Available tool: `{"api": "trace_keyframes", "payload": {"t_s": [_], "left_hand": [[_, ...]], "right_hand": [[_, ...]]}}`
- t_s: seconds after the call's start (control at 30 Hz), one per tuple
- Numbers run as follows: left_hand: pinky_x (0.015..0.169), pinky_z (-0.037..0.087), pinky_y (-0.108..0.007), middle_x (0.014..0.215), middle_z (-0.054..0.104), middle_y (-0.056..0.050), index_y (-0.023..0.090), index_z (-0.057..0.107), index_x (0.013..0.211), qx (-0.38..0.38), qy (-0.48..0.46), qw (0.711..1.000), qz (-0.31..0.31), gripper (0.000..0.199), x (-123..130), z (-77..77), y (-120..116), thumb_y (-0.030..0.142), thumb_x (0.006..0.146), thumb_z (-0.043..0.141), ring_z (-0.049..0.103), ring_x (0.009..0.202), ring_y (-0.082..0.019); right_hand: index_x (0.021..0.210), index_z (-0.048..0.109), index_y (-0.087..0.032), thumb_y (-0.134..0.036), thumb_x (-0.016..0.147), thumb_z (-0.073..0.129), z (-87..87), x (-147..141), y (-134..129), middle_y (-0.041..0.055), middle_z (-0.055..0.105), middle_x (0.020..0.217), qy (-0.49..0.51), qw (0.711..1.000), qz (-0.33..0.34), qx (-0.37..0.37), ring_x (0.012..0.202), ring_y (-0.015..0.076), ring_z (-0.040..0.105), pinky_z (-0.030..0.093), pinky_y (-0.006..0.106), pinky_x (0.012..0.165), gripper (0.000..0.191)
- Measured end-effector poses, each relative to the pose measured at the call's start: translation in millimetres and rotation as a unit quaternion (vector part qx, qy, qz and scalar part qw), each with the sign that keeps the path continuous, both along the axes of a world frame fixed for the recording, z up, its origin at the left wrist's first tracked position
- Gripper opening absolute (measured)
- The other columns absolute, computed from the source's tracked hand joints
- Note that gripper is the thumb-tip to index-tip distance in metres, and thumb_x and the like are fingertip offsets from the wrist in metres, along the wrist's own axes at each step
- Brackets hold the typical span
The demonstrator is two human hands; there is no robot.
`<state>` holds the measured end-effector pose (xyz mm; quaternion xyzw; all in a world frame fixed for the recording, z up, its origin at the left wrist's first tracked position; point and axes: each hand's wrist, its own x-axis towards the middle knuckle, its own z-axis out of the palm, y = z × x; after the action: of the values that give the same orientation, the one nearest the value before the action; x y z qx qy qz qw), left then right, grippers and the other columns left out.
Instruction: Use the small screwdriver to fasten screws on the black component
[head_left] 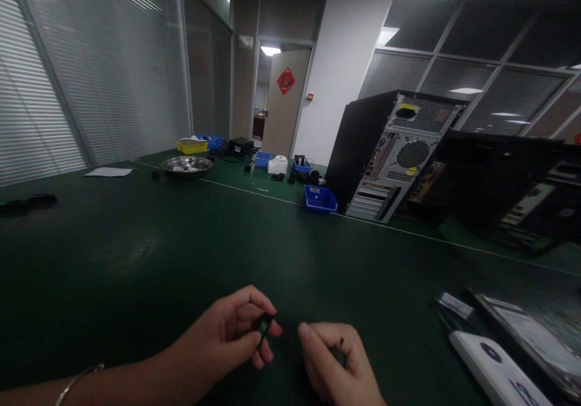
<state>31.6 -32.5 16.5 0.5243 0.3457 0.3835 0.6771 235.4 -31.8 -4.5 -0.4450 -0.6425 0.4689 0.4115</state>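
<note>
My left hand (231, 327) grips a small black piece with a green circuit board face (264, 327) between thumb and fingers. It is held above the green table (190, 242), near the lower middle of the view. To its right, a short gap away, my right hand (338, 363) is closed, with the thumb pressed toward the bent index finger. A tiny dark bit (342, 340) shows against that index finger; its kind is too small to make out. Whatever lies inside the right fingers is hidden. A bracelet (77, 382) circles the left wrist.
At right lie a white device (481, 357) and a flat metal-topped unit (521, 327). A computer tower (385, 158) stands tilted in view beyond, beside a blue bin (320, 200). Farther back are a metal bowl (187, 165), a yellow tray (192, 146) and paper (109, 172).
</note>
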Motion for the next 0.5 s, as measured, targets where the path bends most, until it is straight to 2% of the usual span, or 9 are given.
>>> {"api": "trace_keyframes", "payload": {"t_s": [0.2,0.5], "left_hand": [[0.071,0.050,-0.032,0.096,0.069,-0.004,0.017,0.054,0.102,0.007,0.009,1.000,-0.006,0.023,-0.2,0.4,2.6,0.004,0.084,0.055,0.067,0.080,-0.017],[0.073,0.050,-0.034,0.098,0.068,-0.006,0.017,0.054,0.103,0.006,0.010,1.000,-0.012,0.021,-2.0,0.5,4.3,0.007,0.085,0.057,0.067,0.081,-0.018]], "right_hand": [[0.047,0.032,-0.021,-0.070,0.088,0.043,7.3,-5.2,0.2,-0.0076,0.028,0.041,-0.044,0.999,0.020,-0.001,0.037,0.0062,0.022,0.014,0.024,0.036,0.064],[0.053,0.031,-0.022,-0.069,0.090,0.037,15.7,-6.0,-1.5,-0.0061,0.030,0.050,-0.084,0.995,0.034,0.036,0.045,0.0093,0.029,0.024,0.024,0.044,0.061]]}}
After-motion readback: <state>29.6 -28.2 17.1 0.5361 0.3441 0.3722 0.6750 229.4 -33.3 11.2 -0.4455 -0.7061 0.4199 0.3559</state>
